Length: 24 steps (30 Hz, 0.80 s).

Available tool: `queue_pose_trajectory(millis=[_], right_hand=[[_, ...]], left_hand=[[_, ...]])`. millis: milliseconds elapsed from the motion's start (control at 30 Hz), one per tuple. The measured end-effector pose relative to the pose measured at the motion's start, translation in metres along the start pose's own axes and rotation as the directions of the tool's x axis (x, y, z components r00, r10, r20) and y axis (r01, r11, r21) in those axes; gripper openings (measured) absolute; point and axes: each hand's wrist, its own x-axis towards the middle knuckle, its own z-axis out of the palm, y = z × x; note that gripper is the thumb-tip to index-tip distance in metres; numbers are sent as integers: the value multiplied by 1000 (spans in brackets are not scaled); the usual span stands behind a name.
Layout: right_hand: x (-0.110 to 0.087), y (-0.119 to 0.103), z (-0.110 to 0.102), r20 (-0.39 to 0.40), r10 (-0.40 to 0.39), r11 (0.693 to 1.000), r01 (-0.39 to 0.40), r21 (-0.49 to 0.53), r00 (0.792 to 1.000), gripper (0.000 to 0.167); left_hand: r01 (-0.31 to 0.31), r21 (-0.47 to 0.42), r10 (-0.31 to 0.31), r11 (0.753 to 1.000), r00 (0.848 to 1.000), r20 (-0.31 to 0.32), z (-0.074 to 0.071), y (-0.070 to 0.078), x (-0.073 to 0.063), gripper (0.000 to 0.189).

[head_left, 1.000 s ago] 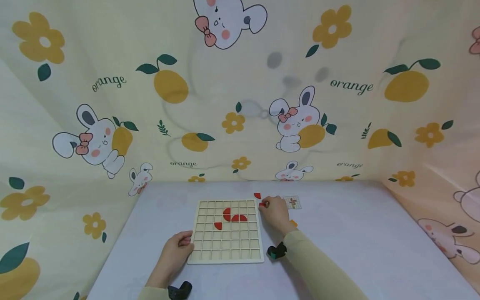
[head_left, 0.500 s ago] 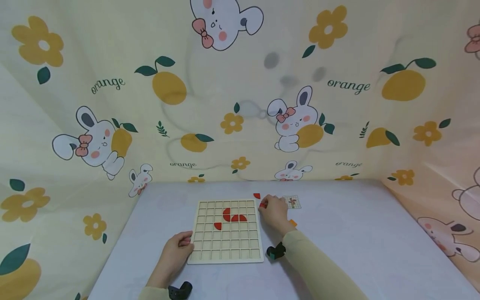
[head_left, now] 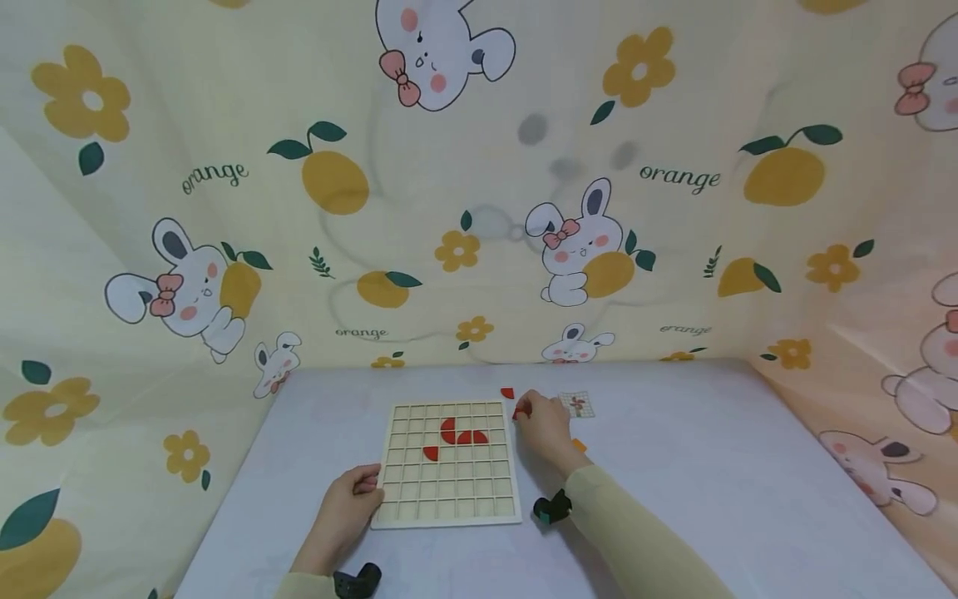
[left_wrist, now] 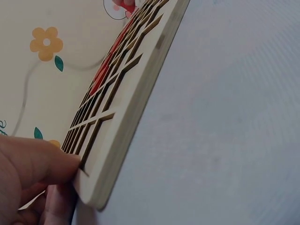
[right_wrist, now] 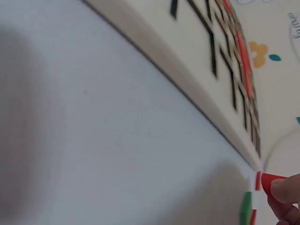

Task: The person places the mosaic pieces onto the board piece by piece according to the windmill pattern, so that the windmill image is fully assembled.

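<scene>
A pale wooden grid board (head_left: 479, 489) lies on the table, with several red quarter-circle pieces (head_left: 447, 431) set in its cells. My left hand (head_left: 346, 506) holds the board's left edge, its thumb on the rim and fingers against the side in the left wrist view. Just off the right edge of the board, my right hand (head_left: 545, 426) pinches one red quarter-circle piece (right_wrist: 269, 183) between thumb and fingers. The hand partly covers that piece in the head view. Another red quarter-circle piece (head_left: 507, 393) rests on the table near the board's far right corner.
A small pattern card (head_left: 576, 404) lies beyond the right hand. An orange piece (head_left: 580, 445) shows partly beside the right wrist. The right wrist view has a green piece (right_wrist: 246, 206) near the fingers. A printed curtain (head_left: 419, 249) hangs behind the white table (head_left: 674, 499).
The head view has shifted slightly, so the scene sits a little further left. The right hand keeps its red piece beside the board, turning it slightly. My left hand stays on the board.
</scene>
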Motion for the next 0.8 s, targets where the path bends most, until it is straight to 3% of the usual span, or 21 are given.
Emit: queue_pose_trajectory(millis=[300,467,667,800], right_hand=[[-10,-8,-18,-30,-69,985,73,157,997,11],[-16,-19,-14,50,-82,974,69,214,995,11],[-31,-35,6,168,-127,963,81,257,977,14],[-40,-46,18,195,-144,958,87,274,970,14]], left_hand=[[-5,26,5,1000,1000,-7,1,-1,-1,46],[-8,30,8,1000,1000,-8,0,-1,-1,47],[-6,18,6,1000,1000,3,-2,3,-4,46],[-8,12,8,1000,1000,8,-4,4,-4,46]])
